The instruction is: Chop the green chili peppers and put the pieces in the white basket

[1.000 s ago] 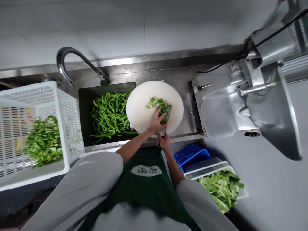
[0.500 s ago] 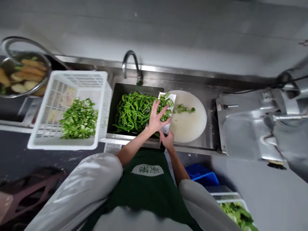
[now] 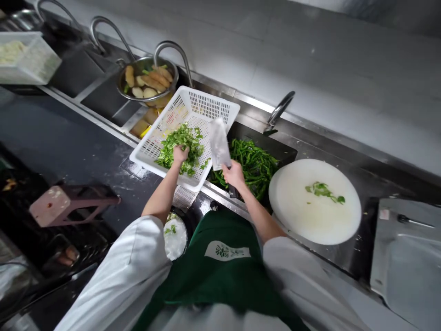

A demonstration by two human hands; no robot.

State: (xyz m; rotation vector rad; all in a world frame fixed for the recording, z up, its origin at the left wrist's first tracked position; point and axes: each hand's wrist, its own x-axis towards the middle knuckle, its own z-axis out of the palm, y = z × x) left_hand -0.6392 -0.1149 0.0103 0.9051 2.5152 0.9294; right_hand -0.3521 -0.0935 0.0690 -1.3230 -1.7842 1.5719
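Observation:
My left hand (image 3: 180,154) is down in the chopped green peppers (image 3: 191,142) inside the white basket (image 3: 211,106), its fingers curled and partly sunk among the pieces. Whether it grips any of them is hidden. My right hand (image 3: 234,174) is closed round the handle of a cleaver (image 3: 219,143), whose broad blade stands over the basket's right side. Whole green peppers (image 3: 253,161) lie in the dark sink bin right of the basket. A few green scraps (image 3: 324,189) rest on the round white cutting board (image 3: 315,220).
A steel bowl (image 3: 172,92) of carrots and pale vegetables stands behind the basket. A faucet (image 3: 282,109) curves over the sink's back edge. At the far right is a metal machine (image 3: 409,257); a pink stool (image 3: 79,204) stands at lower left.
The view has swung left. Both hands moved left from the cutting board side to the basket; the pepper pieces have left the cleaver blade, and my left hand is now among the chopped peppers.

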